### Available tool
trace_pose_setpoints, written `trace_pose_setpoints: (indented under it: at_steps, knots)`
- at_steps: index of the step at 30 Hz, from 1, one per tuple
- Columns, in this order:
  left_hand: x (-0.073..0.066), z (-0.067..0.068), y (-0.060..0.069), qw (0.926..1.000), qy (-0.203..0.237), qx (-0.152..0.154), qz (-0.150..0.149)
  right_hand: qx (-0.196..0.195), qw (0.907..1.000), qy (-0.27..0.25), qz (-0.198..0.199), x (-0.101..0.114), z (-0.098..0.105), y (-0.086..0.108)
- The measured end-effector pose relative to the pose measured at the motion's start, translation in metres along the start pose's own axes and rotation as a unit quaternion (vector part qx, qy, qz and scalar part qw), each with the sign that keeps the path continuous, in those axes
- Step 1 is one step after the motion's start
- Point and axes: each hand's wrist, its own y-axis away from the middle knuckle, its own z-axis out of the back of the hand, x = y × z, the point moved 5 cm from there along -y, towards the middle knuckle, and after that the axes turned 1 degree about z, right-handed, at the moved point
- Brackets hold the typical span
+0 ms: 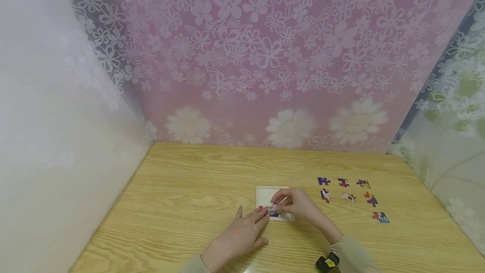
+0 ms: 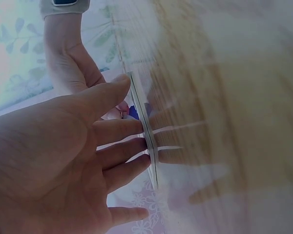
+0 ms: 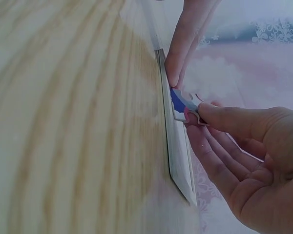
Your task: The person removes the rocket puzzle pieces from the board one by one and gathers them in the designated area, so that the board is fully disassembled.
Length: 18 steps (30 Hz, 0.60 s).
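Observation:
A white square puzzle tray [image 1: 266,194] lies on the wooden table. My left hand [image 1: 242,231] reaches over its near left side with straight, slightly spread fingers, the fingertips resting at the tray and on a red-and-purple patch of puzzle. My right hand [image 1: 298,203] is over the tray's right side and pinches a puzzle piece [image 3: 189,103] between thumb and fingers, tilted above the tray in the right wrist view. The piece shows blue, white and pink. In the left wrist view the tray's edge [image 2: 147,134] runs under the fingertips of my left hand. Fingers partly hide the tray's inside.
Several loose puzzle pieces [image 1: 343,182] lie in rough rows right of the tray, the nearest being a red-and-blue piece [image 1: 381,217]. A pink flowered curtain [image 1: 242,75] hangs behind the table [image 1: 182,180], with pale sheets on both sides. A black device [image 1: 327,262] sits at my right wrist.

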Motion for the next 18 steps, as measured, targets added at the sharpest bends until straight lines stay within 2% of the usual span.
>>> trace_pose_setpoints:
  at_steps: [18]
  knots:
    - [0.0002,0.0007,-0.0003,1.0,0.003,0.005,0.002,-0.004,0.9998,0.018,0.001,0.0052,-0.0012,-0.0002]
